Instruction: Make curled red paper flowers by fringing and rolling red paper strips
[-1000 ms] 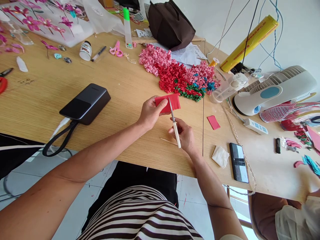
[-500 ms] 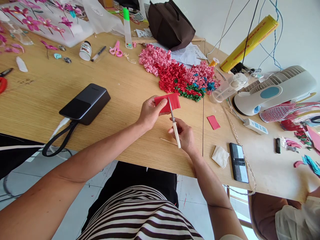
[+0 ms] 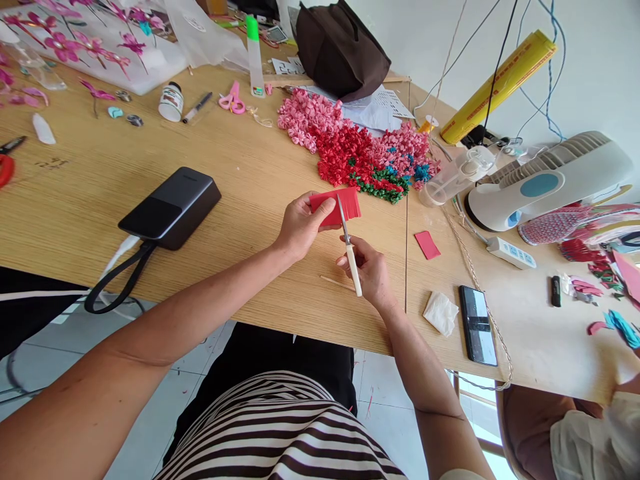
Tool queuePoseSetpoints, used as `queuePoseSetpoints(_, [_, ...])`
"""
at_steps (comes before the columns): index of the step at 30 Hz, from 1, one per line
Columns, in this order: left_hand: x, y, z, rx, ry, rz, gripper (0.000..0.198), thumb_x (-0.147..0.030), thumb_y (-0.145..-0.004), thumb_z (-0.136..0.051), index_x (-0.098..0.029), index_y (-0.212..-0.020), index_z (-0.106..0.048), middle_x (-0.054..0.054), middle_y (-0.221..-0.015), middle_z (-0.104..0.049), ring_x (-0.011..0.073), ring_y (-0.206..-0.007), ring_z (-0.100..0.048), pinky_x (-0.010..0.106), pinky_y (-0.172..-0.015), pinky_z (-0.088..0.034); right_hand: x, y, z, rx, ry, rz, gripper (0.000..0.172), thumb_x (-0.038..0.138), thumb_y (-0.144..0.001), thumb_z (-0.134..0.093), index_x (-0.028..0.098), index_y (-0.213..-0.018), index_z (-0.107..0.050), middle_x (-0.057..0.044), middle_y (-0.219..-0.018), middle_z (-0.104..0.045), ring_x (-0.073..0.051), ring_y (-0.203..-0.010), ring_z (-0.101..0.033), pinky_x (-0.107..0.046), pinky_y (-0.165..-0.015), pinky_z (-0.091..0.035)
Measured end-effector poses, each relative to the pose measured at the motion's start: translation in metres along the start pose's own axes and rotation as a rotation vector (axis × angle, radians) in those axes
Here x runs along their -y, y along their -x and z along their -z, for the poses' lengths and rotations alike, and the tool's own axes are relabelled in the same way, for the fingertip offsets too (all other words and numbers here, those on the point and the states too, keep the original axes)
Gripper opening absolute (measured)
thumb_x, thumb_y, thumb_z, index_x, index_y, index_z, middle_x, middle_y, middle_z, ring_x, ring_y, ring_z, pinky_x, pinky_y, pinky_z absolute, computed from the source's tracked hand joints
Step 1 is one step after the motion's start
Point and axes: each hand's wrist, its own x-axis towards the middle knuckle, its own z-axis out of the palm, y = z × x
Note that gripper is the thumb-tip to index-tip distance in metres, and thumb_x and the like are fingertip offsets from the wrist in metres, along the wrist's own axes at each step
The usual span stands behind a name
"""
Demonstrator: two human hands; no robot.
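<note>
Hands working close together above the wooden table (image 3: pixel 100 140), near each other but not touching. Left hand (image 3: pixel 300 227) pinching a red paper sheet (image 3: pixel 335 205) between thumb and fingers and holding it up over the table. Right hand (image 3: pixel 367 270) clamping around white-handled scissors (image 3: pixel 351 263), pointing the thin metal blades up into the paper. Showing many thin strips side by side along the top of the sheet, like a little fringe, and leaving the lower part in one piece. Sitting right among those strips, the blades are making one more cut, though telling how far open they are is hard from up here.

Lying just past the hands, a big heap of pink curled paper (image 3: pixel 305 117) is touching a red curled heap (image 3: pixel 345 157) and a small green curled heap (image 3: pixel 380 187). Resting to the right of the hands, a small red paper piece (image 3: pixel 427 245) is lying flat near a crumpled tissue (image 3: pixel 441 313) and a black phone (image 3: pixel 477 325). Sitting to the left, a black power bank (image 3: pixel 170 207) is lying on the table. Showing at the bottom right corner, a co-worker's pale sleeve (image 3: pixel 585 440) is staying well apart from the hands.
</note>
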Motion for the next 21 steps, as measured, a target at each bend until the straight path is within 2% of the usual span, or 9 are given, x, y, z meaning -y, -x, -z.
queuePoseSetpoints(9, [-0.0033, -0.0009, 0.0011, 0.018, 0.018, 0.024, 0.053, -0.059, -0.065, -0.087, -0.018, -0.091, -0.065, 0.002, -0.084, -0.074, 0.0169, -0.078, -0.073, 0.031, -0.071, -0.067, -0.0024, -0.0014, 0.0019, -0.020, 0.015, 0.025, 0.061, 0.060, -0.084, -0.070, 0.015, -0.125, -0.066, 0.006, -0.067, -0.044, -0.010, -0.060, -0.035, -0.027, -0.057, -0.029])
queuePoseSetpoints(14, [-0.0019, -0.0031, 0.0021, -0.021, 0.008, 0.010, 0.046, -0.054, -0.070, -0.085, -0.018, -0.090, -0.064, 0.001, -0.085, -0.073, 0.0184, -0.082, -0.075, 0.034, -0.073, -0.067, -0.0013, -0.0015, 0.0025, 0.018, 0.033, 0.042, 0.069, 0.066, -0.083, -0.070, 0.014, -0.127, -0.064, 0.005, -0.070, -0.048, -0.011, -0.061, -0.038, -0.027, -0.059, -0.031])
queuePoseSetpoints(21, [-0.0046, -0.0073, 0.0040, -0.072, 0.039, -0.022, 0.052, -0.057, -0.066, -0.087, -0.018, -0.089, -0.062, 0.001, -0.083, -0.074, 0.0180, -0.082, -0.076, 0.031, -0.074, -0.067, -0.0003, -0.0001, 0.0015, 0.076, 0.004, 0.032, 0.078, 0.071, -0.080, -0.071, 0.013, -0.130, -0.061, 0.003, -0.074, -0.050, -0.012, -0.065, -0.041, -0.028, -0.061, -0.034])
